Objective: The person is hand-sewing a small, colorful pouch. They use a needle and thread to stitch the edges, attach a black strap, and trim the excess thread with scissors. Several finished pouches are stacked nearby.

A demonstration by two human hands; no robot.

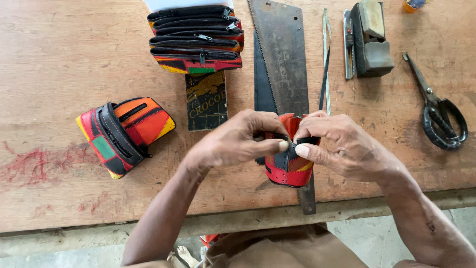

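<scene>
Worn wooden tabletop (64,59), near its front edge: left hand (233,141) and right hand (337,146) both pinch a red patchwork pouch (287,168) over a handsaw (280,54). Its teeth could likely snag the leather or a knuckle if the grip slips.

Both hands meet over a small red-and-black patchwork pouch (288,166) at the near edge of the wooden workbench (59,59). Left hand (238,141) and right hand (337,144) pinch its top edge, thumbs nearly touching. Under the pouch lies a rusty handsaw (282,64), blade running away from the person. Finished pouch (124,135) lies to the left; stack of zipped pouches (197,39) at far edge. Black-handled scissors (439,111) far right, a worn block (372,39) beyond them.
</scene>
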